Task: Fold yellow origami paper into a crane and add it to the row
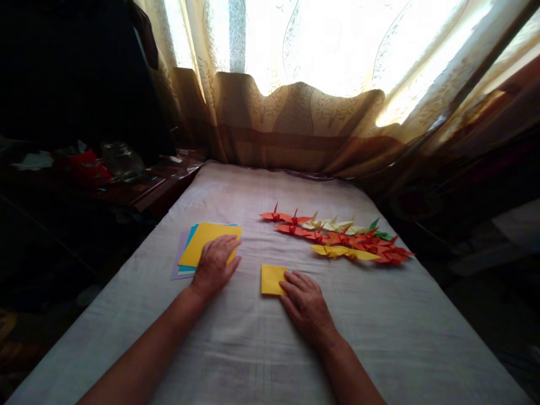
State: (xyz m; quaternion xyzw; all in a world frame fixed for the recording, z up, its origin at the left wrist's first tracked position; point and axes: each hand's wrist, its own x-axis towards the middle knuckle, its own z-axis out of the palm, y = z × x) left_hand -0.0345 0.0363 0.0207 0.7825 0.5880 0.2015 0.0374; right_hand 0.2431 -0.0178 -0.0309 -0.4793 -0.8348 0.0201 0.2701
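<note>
My left hand [217, 261] lies on the right part of a stack of coloured paper sheets [200, 242], fingers stretched out and the thumb apart. Yellow is on top, with blue, pale and lilac edges showing beneath. In front of me, a small folded yellow paper square [272, 280] rests flat on the cloth. The fingertips of my right hand [304, 301] touch its right edge, with the fingers extended and the palm down. What lies under either palm is hidden.
Folded paper cranes in orange [291, 229], cream [333, 225], green [379, 232] and yellow [337, 251] stand in rows at the right on the cloth-covered table [253, 354]. A side table with a glass jar [122, 160] is at the left. Curtains [291, 121] hang behind.
</note>
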